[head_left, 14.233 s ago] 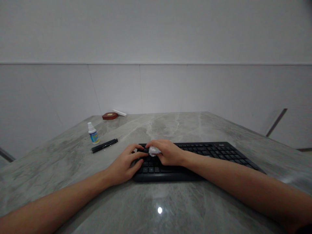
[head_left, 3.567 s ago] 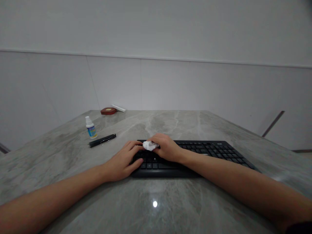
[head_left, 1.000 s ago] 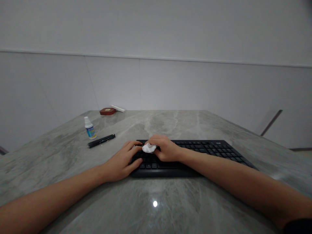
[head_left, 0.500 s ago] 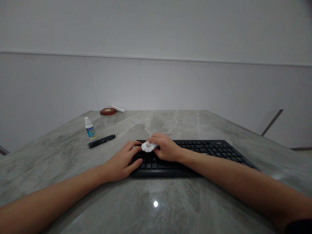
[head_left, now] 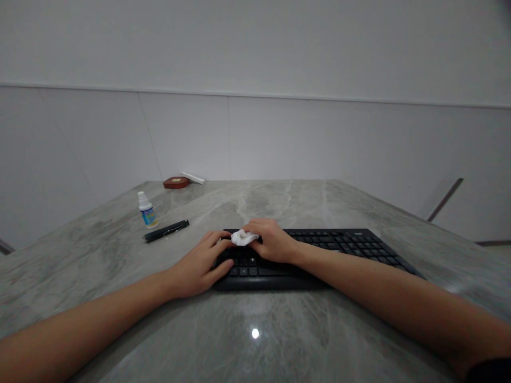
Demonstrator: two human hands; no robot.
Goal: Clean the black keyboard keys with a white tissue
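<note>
Black keyboard (head_left: 287,275) with white wad (head_left: 241,238)

Black keyboard: flat, near side of grey tabletop (head_left: 223,330). Left hand (head_left: 198,269): fingers spread on the keyboard's left end. Right hand (head_left: 276,242): fingers pinching the white wad over the left keys. Bottle (head_left: 148,213): standing, farther left.

Keyboard (head_left: 275,284): apparently plastic, smooth front edge, low sheen.
Wad (head_left: 242,238): crumpled, matt; paper or cloth, cannot determine.
Bench (head_left: 303,330): stone-look top, smooth, glossy, mirroring a light.
Bottle (head_left: 147,214): apparently plastic, smooth.
Wall (head_left: 279,141): smooth panels, largely matt.
</note>
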